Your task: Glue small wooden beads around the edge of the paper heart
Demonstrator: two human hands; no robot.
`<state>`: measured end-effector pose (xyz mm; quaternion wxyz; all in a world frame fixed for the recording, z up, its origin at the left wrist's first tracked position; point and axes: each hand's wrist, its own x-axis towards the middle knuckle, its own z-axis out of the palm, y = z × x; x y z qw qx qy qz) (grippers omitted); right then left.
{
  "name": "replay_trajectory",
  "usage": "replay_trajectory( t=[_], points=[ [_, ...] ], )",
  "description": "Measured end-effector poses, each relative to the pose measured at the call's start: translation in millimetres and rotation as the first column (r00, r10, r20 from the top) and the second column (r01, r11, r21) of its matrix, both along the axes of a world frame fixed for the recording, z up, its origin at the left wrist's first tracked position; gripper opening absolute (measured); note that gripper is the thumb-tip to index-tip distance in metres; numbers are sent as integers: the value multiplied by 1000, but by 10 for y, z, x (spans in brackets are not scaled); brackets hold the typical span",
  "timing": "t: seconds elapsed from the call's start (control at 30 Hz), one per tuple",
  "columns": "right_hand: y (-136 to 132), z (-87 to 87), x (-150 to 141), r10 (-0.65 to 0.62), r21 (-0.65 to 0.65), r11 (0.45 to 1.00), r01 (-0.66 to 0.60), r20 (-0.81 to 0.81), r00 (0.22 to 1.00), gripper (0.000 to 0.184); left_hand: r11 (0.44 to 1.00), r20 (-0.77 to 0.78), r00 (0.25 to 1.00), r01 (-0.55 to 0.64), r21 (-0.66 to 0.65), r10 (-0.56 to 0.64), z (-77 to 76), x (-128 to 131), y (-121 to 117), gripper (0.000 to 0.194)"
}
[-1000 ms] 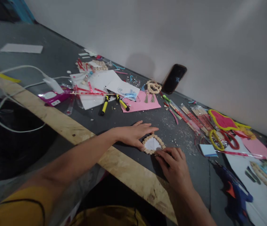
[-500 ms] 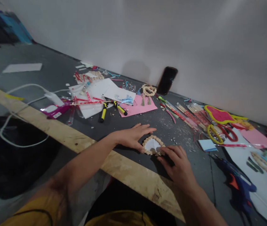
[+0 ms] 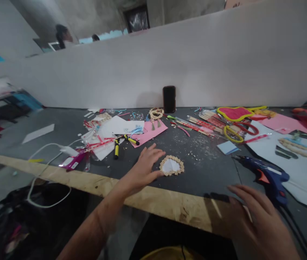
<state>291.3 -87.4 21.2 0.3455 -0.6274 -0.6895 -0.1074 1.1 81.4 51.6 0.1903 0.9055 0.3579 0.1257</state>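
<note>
A small white paper piece (image 3: 169, 166) edged with a ring of beige beads (image 3: 180, 161) lies flat on the dark tabletop. My left hand (image 3: 144, 166) is at its left edge, fingers spread, with the thumb tip touching or almost touching the beads. Off to the right, my right hand (image 3: 259, 216) hovers over the table's front edge, slightly blurred, its fingers stretched out and nothing visible in them. A blue hot glue gun (image 3: 271, 177) with an orange trigger lies just beyond my right hand.
Pliers with yellow-black handles (image 3: 116, 148), white papers (image 3: 110, 130) and a pink sheet (image 3: 153, 133) lie left of centre. A phone (image 3: 169, 99) leans on the wall. Wrapped sticks (image 3: 204, 124) and yellow-handled scissors (image 3: 232, 134) lie right. A white cable (image 3: 38, 153) hangs over the edge.
My right hand has let go of the beaded piece and moved right, towards the glue gun. My left hand stays beside the piece. The camera view has tilted up and levelled.
</note>
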Motion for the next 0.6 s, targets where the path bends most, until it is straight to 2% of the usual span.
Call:
replay_trajectory(
  t=[0.13, 0.23, 0.37, 0.47, 0.6],
  points=[
    [-148, -293, -7, -9, -12, 1000, 9, -20, 1000, 25, 986, -40, 988, -145, 81, 148, -147, 106, -410, 58],
    [-160, -424, -26, 0, -26, 1000, 0, 5, 1000, 26, 949, -12, 958, -283, 140, 287, -270, 176, -611, 50],
    [-145, -418, -65, 16, -21, 1000, -15, 36, 999, 28, 916, 22, 929, -367, 164, 369, -350, 287, -695, 40],
    [-138, -359, -100, 22, 21, 1000, -23, 31, 999, 28, 909, 42, 933, -356, 216, 356, -375, 389, -679, 34],
    [-106, -330, -183, 40, -52, 998, -41, -19, 999, 26, 886, 92, 938, -347, 306, 335, -415, 501, -650, 30]
  ],
)
